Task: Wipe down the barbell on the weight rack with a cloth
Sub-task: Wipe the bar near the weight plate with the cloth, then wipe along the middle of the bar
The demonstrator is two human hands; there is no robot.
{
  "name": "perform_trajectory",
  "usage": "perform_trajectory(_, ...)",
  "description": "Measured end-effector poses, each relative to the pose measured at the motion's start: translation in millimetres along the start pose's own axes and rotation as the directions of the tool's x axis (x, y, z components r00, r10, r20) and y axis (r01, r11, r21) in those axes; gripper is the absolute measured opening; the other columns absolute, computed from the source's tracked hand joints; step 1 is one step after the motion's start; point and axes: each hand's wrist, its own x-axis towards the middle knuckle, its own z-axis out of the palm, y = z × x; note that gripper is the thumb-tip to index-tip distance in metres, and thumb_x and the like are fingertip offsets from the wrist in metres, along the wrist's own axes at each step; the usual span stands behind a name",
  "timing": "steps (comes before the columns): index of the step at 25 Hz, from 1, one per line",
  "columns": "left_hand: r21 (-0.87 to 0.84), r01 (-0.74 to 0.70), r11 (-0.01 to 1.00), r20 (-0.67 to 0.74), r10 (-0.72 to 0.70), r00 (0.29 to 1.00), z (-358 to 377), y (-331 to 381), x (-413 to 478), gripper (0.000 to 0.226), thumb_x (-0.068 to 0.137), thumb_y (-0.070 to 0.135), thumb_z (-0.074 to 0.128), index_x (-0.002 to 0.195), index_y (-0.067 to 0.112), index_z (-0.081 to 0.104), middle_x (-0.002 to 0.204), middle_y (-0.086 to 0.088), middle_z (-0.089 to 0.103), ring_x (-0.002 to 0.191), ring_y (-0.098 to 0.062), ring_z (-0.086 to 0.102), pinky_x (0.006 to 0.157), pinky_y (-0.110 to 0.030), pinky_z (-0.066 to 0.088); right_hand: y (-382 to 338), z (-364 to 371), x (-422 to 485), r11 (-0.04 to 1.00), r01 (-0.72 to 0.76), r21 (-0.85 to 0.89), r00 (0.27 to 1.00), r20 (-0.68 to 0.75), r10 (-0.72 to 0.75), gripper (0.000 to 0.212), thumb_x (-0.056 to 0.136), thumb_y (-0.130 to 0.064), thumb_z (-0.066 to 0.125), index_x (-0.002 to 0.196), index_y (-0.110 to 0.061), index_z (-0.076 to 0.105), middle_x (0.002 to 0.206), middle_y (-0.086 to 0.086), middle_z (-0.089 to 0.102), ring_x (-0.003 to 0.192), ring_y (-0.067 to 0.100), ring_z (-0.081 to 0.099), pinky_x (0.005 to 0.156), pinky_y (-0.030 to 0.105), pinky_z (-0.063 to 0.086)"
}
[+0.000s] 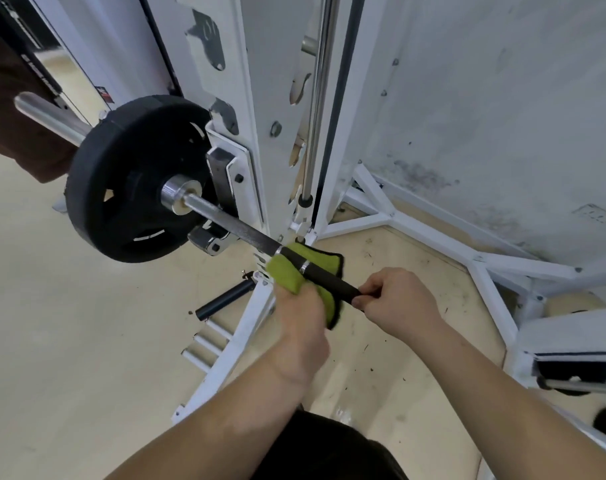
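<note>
The left hand clamps the cloth against the bar. The right hand grips the bar just beside it. The unwiped bar runs forward-left, nearer the left hand.

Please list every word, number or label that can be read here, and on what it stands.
No text is legible.
White lettering on the black strip, upper left: too blurred to read.
Small red and black sticker on the white frame: too small to read.
Black round weight plate: no readable marking.
</note>
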Motion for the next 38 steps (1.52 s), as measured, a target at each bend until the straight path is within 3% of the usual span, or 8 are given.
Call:
perform_trajectory(5,-0.013,0.263,0.965,0.187,-0.256,0.949,5,-19,-21,0.038,0.089,-0.011,0.042,0.113,0.001,0.069,0.111,-0.027,0.074,0.096,-0.040,0.074,0.085,-0.058,0.061,10,-2,-6,0.978,0.006,0.209,1.000,-0.017,-0.002,0.011,0.085,-0.029,0.077,0.095,-0.031,0.080,0.091,-0.014,0.069,0.089,0.011,0.063,0.082,0.032,0.055)
perform_trajectory(10,-0.103,0.001,0.995,-0.225,-0.024,0.974,-32,8,30,0.037,0.086,-0.004,0.037,0.112,0.010,0.059,0.101,-0.015,0.071,0.090,-0.033,0.070,0.086,-0.061,0.060,40,-11,-23,0.933,0.037,0.359,0.989,-0.146,0.017,0.016,0.095,-0.021,0.065,0.105,-0.023,0.077,0.104,-0.014,0.070,0.095,0.005,0.063,0.075,0.009,0.042)
perform_trajectory(20,0.314,-0.150,0.937,-0.056,0.176,0.983,27,-20,-90,0.011,0.086,0.008,0.055,0.086,0.007,0.066,0.081,-0.023,0.070,0.069,-0.037,0.070,0.057,-0.049,0.063,174,-43,-88,0.968,0.042,0.246,0.975,-0.221,0.014,0.020,0.094,-0.017,0.060,0.104,-0.025,0.075,0.101,-0.011,0.069,0.092,0.009,0.062,0.081,0.024,0.045)
perform_trajectory(24,0.710,-0.648,0.274,0.346,0.666,0.661,52,-13,-87,0.013,0.086,0.019,0.053,0.094,0.016,0.063,0.090,0.000,0.063,0.085,-0.022,0.058,0.075,-0.035,0.051,218,-46,-115,0.982,0.021,0.186,0.969,-0.244,0.025,0.018,0.093,-0.022,0.062,0.105,-0.024,0.076,0.102,-0.008,0.069,0.094,0.015,0.063,0.083,0.030,0.049)
perform_trajectory(27,0.774,-0.522,-0.358,0.629,0.345,0.696,78,-58,-62,0.031,0.086,0.039,0.042,0.099,0.023,0.066,0.108,0.000,0.070,0.115,-0.031,0.058,0.113,-0.054,0.033,246,-47,-133,0.997,0.010,0.081,0.974,-0.228,0.009,0.023,0.091,-0.034,0.066,0.112,-0.027,0.073,0.104,-0.009,0.063,0.100,0.015,0.061,0.083,0.031,0.051)
perform_trajectory(30,0.803,-0.446,-0.396,0.564,0.262,0.783,101,-85,-67,0.027,0.091,0.041,0.036,0.090,0.026,0.059,0.102,0.000,0.071,0.112,-0.030,0.058,0.116,-0.055,0.028,274,-49,-147,0.996,-0.043,-0.084,0.983,-0.181,0.028,0.023,0.087,-0.037,0.067,0.106,-0.026,0.072,0.099,-0.006,0.058,0.093,0.017,0.057,0.073,0.034,0.053)
perform_trajectory(35,0.438,-0.805,-0.400,0.888,0.049,0.458,107,-118,-101,0.038,0.094,0.043,0.045,0.128,0.036,0.061,0.125,0.014,0.068,0.123,-0.017,0.055,0.112,-0.045,0.036,296,-42,-164,0.990,-0.039,-0.134,0.960,-0.281,-0.001,0.017,0.090,-0.040,0.062,0.096,-0.028,0.071,0.086,-0.008,0.053,0.083,0.016,0.054,0.059,0.030,0.046)
perform_trajectory(38,0.606,-0.631,-0.485,0.745,0.068,0.664,103,-82,-74,0.032,0.093,0.044,0.040,0.117,0.039,0.061,0.116,0.008,0.070,0.118,-0.024,0.059,0.110,-0.049,0.038,303,-36,-169,0.992,-0.011,-0.127,0.936,-0.350,-0.035,0.015,0.092,-0.031,0.063,0.101,-0.027,0.074,0.085,-0.008,0.054,0.081,0.015,0.053,0.056,0.028,0.043)
